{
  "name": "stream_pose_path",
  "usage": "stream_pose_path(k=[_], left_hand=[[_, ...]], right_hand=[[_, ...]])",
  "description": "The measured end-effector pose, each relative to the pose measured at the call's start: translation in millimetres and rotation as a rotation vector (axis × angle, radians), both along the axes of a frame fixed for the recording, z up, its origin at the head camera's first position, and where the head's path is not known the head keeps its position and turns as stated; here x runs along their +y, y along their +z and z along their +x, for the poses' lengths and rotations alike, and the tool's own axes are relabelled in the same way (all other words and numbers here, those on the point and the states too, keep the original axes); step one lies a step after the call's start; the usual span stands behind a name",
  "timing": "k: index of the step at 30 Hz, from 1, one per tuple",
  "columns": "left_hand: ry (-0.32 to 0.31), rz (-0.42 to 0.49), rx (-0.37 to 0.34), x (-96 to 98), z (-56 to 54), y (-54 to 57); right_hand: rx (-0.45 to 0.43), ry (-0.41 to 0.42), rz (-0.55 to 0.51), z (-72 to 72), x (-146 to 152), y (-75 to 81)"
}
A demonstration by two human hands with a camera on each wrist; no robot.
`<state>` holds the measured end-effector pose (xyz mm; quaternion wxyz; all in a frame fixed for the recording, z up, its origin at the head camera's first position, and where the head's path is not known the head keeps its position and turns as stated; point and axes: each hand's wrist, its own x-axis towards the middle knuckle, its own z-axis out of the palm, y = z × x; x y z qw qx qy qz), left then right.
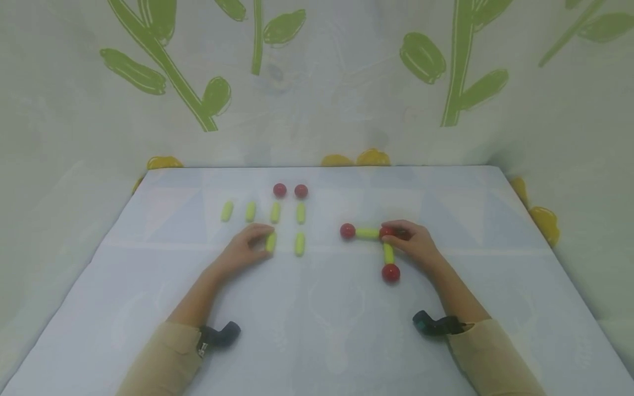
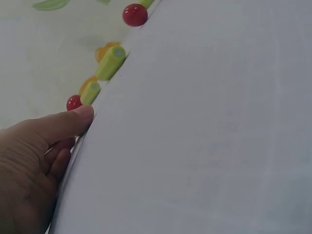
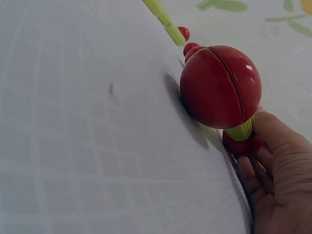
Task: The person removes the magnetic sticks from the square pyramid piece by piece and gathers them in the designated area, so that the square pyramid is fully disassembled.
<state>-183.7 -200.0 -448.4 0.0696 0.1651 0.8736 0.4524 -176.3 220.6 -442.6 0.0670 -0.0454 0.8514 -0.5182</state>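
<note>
On the white table, my left hand pinches a yellow-green rod between thumb and fingers; the left wrist view hides that rod behind the thumb. Another yellow-green rod lies just right of it. My right hand grips the red corner ball of an L-shaped piece. From this ball one rod runs left to a red ball. A second rod runs toward the near edge, ending in a red ball, large in the right wrist view.
Several yellow-green rods lie in a row beyond my left hand. Behind them sit two red balls, side by side. A pale wall with painted leaves rises at the table's far edge. Black wrist straps show at both sleeves.
</note>
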Motion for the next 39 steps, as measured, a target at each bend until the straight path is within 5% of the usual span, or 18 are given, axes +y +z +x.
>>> stream_pose_path(k=[12,19,32,39], left_hand=[[-0.003,0.026,0.011,-1.1,3.1,-0.4],[0.000,0.071,0.104,13.8,2.0,4.5],[-0.129,0.247,0.161,107.6,4.2,25.7],[-0.132,0.187,0.126,162.6,-1.1,14.8]], right_hand=[[0.001,-0.002,0.005,-0.9,-0.2,-1.9],[-0.009,-0.009,0.011,-1.3,0.0,-2.1],[0.004,0.011,0.001,-3.0,1.4,-4.0],[0.016,0.030,-0.017,-2.8,2.5,-4.3]])
